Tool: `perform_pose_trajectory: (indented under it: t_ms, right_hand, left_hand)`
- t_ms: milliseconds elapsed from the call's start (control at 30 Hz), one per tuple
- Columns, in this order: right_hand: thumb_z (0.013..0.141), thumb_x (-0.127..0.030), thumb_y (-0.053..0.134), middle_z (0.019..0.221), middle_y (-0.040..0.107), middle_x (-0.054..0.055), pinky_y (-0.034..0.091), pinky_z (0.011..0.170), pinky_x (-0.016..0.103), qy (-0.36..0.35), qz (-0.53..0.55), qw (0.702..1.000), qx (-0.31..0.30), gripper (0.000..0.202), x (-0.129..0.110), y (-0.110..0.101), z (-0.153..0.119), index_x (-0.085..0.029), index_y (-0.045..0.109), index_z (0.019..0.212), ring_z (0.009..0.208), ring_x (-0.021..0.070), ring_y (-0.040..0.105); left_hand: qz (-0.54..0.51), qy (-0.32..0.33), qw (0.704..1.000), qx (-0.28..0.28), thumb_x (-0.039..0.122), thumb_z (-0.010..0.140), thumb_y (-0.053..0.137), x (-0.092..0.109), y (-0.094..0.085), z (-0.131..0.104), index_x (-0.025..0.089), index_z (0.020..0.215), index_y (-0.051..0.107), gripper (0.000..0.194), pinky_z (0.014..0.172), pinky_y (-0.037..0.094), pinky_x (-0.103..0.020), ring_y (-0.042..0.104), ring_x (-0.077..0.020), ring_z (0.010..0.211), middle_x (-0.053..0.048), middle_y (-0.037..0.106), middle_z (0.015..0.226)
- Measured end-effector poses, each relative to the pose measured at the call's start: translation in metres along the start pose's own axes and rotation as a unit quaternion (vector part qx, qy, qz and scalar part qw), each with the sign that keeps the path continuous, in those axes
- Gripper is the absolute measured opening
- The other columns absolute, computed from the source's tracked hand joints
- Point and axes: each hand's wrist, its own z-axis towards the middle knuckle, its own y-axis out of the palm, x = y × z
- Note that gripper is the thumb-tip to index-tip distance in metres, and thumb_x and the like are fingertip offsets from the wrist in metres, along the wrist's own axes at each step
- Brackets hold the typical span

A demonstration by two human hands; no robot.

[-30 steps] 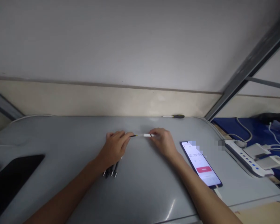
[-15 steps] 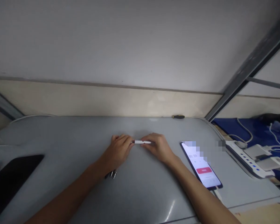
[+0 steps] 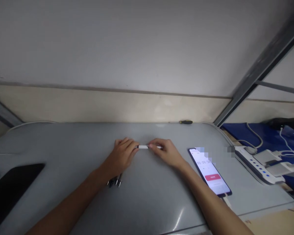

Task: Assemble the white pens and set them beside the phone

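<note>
Bridging both hands, a white pen (image 3: pixel 143 147) is pinched at its ends by the closed fingers of the left hand (image 3: pixel 123 153) and right hand (image 3: pixel 166 151). Grey desk (image 3: pixel 147 202) is spread between the forearms; along its far edge a screwdriver (image 3: pixel 186 122) is laid. Metal-tipped sticks — probably pens (image 3: pixel 118 181) — are half covered by the left wrist. "00:09" is shown on the phone (image 3: pixel 212 173), near the power strip (image 3: pixel 257 168).
</note>
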Motion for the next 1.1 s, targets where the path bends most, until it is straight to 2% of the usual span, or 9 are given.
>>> perform_pose_trajectory:
  t_ms: [100,200,367,467,633,767,933,1033,1100]
  right_hand:
    - [0.082,-0.037,0.066,0.066,0.054,-0.004,0.032,0.055,0.023,-0.004,-0.001,1.000,0.005,0.022,0.0000,0.0005,0.0005,-0.017,0.065,0.090,0.059,0.0106,0.044]
    - [0.092,-0.042,0.049,0.058,0.047,-0.003,0.030,0.055,0.024,0.031,-0.038,0.998,0.034,0.036,0.0024,0.0005,0.0010,-0.016,0.063,0.071,0.055,0.0106,0.041]
    - [0.080,-0.040,0.068,0.071,0.056,-0.003,0.034,0.057,0.023,0.008,-0.011,0.999,0.032,0.026,0.0053,-0.0015,0.0010,-0.018,0.064,0.092,0.062,0.0113,0.048]
    - [0.091,-0.042,0.051,0.060,0.048,-0.003,0.032,0.055,0.024,0.025,-0.031,0.999,0.016,0.034,0.0044,-0.0020,0.0006,-0.016,0.062,0.071,0.057,0.0105,0.042]
    - [0.082,-0.035,0.066,0.070,0.055,-0.003,0.034,0.058,0.022,-0.006,-0.031,0.999,-0.015,0.020,0.0025,-0.0025,-0.0007,-0.018,0.063,0.093,0.062,0.0110,0.047]
    - [0.092,-0.036,0.051,0.065,0.055,-0.002,0.033,0.057,0.023,0.003,-0.067,0.997,-0.030,0.026,0.0019,-0.0021,-0.0015,-0.017,0.065,0.083,0.060,0.0112,0.046]
    - [0.085,-0.036,0.062,0.070,0.056,-0.002,0.035,0.058,0.023,-0.007,-0.035,0.999,-0.016,0.020,0.0012,-0.0011,-0.0015,-0.018,0.063,0.094,0.062,0.0116,0.048]
    - [0.093,-0.037,0.050,0.063,0.054,-0.002,0.033,0.057,0.024,0.003,-0.056,0.998,-0.008,0.026,0.0003,-0.0002,-0.0017,-0.017,0.061,0.080,0.059,0.0116,0.045]
    - [0.093,-0.039,0.050,0.067,0.056,-0.001,0.034,0.057,0.024,0.005,-0.056,0.998,0.012,0.025,-0.0002,0.0005,-0.0020,-0.018,0.062,0.088,0.060,0.0122,0.047]
  left_hand:
    - [0.000,-0.003,1.000,0.005,0.027,0.101,0.034,-0.0012,0.0001,-0.0004,0.020,0.099,0.058,0.025,0.080,0.029,-0.035,0.052,-0.0196,0.088,-0.003,0.063,0.090]
    - [-0.004,-0.007,1.000,0.009,0.025,0.101,0.034,-0.0011,0.0008,-0.0009,0.020,0.102,0.058,0.024,0.080,0.029,-0.035,0.052,-0.0195,0.089,-0.003,0.063,0.094]
    - [-0.004,-0.012,1.000,0.006,0.025,0.101,0.034,-0.0005,0.0007,-0.0011,0.020,0.103,0.057,0.024,0.080,0.028,-0.037,0.051,-0.0204,0.090,-0.003,0.063,0.094]
    - [-0.007,-0.013,1.000,0.007,0.025,0.101,0.033,-0.0013,0.0012,-0.0009,0.021,0.104,0.057,0.024,0.079,0.029,-0.036,0.051,-0.0203,0.090,-0.003,0.063,0.094]
    - [-0.006,-0.013,1.000,0.014,0.025,0.101,0.035,-0.0025,0.0032,-0.0009,0.022,0.105,0.056,0.022,0.080,0.028,-0.037,0.051,-0.0207,0.092,-0.003,0.064,0.097]
    - [-0.019,-0.019,1.000,0.001,0.026,0.101,0.034,-0.0020,0.0026,-0.0015,0.021,0.102,0.055,0.022,0.082,0.029,-0.037,0.051,-0.0201,0.092,-0.003,0.063,0.096]
    - [-0.014,-0.024,1.000,-0.002,0.026,0.101,0.032,-0.0004,0.0011,-0.0013,0.020,0.102,0.056,0.024,0.082,0.029,-0.037,0.050,-0.0205,0.093,-0.004,0.063,0.096]
    - [-0.016,-0.023,1.000,-0.003,0.027,0.101,0.032,0.0007,0.0005,-0.0007,0.021,0.103,0.056,0.025,0.082,0.029,-0.037,0.050,-0.0202,0.092,-0.004,0.063,0.096]
    - [-0.019,-0.023,1.000,-0.003,0.026,0.101,0.031,0.0008,0.0002,-0.0005,0.021,0.102,0.056,0.025,0.082,0.029,-0.037,0.050,-0.0201,0.091,-0.003,0.063,0.095]
